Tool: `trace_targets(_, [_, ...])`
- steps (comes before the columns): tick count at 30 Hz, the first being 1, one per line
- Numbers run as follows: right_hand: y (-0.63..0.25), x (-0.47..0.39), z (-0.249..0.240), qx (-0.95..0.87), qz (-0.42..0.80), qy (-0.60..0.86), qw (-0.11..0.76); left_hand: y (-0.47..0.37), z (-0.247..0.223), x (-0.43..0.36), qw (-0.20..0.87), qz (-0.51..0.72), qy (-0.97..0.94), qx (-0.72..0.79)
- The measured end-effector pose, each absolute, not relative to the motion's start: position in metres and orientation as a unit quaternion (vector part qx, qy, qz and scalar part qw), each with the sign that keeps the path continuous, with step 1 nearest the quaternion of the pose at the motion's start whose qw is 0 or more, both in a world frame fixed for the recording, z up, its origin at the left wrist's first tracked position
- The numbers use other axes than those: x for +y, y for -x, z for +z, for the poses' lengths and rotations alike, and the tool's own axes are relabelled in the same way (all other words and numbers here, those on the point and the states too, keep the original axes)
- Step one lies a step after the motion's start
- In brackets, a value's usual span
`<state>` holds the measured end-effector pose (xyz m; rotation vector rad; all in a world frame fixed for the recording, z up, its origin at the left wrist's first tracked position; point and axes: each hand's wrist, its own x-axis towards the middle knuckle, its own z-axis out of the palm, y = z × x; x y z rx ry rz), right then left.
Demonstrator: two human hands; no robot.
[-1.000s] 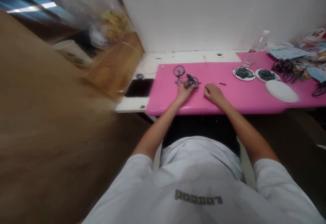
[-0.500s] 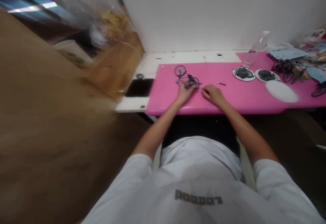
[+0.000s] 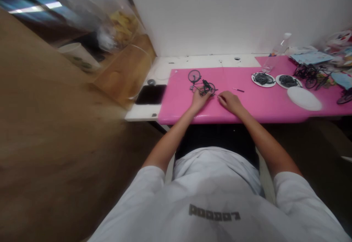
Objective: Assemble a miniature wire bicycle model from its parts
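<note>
A small black model bicycle (image 3: 204, 84) is held on its side over the pink mat (image 3: 181, 106), one wheel toward the upper left and the other by my fingers. My left hand (image 3: 201, 98) is closed around its lower frame and rear part. Just to the right, my right hand (image 3: 228, 101) has its fingertips pinched together near the bicycle's rear wheel; anything between them is too small to make out. Beyond that hand lies a small screwdriver (image 3: 238, 90) with a dark handle.
Two white plates of black parts, a left plate (image 3: 263, 85) and a right plate (image 3: 278, 77), lie to the right. Near them are a white oval lid or plate (image 3: 304, 99), a clear bottle (image 3: 275, 55) and several model bicycles (image 3: 310, 76). A black tablet-like slab (image 3: 151, 94) lies left.
Very little differs. My right hand's fingertips have shifted slightly, while my left hand keeps its hold on the model bicycle.
</note>
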<state>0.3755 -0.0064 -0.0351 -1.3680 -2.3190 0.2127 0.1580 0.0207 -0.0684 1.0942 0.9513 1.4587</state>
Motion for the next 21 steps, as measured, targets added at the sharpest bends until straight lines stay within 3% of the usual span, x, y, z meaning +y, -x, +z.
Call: trace_targets(21, [-0.3753,-0.006,-0.0352,-0.831,0.076,0.502,0.227,-0.1582,-0.0627,0.0188,0.508,0.606,-0.448,0.418])
